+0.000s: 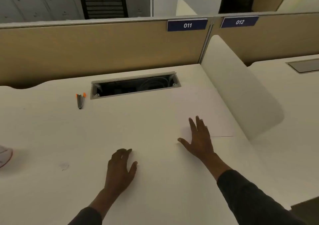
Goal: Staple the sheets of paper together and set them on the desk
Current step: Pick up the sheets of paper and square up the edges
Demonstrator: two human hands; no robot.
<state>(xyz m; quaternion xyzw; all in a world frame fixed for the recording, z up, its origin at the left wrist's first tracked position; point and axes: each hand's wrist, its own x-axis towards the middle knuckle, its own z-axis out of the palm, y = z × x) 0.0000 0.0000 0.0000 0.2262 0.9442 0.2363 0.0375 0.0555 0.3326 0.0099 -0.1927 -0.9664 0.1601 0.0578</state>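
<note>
White sheets of paper [219, 119] lie flat on the white desk [51, 138] at the right, hard to tell from the desk; only their near edge shows as a thin line. My right hand [198, 138] rests flat on their near left corner with fingers spread. My left hand [120, 168] lies palm down on the bare desk to the left of the paper, fingers slightly curled and holding nothing. A small grey stapler [80, 99] with orange tips lies far left of the hands, close to the cable opening.
An open cable tray [136, 86] is cut into the desk at the back. A tan partition [103, 47] with labels 011 and 012 runs behind. A white rounded divider [241, 90] stands on the right. A white object [5, 155] pokes in at the left edge.
</note>
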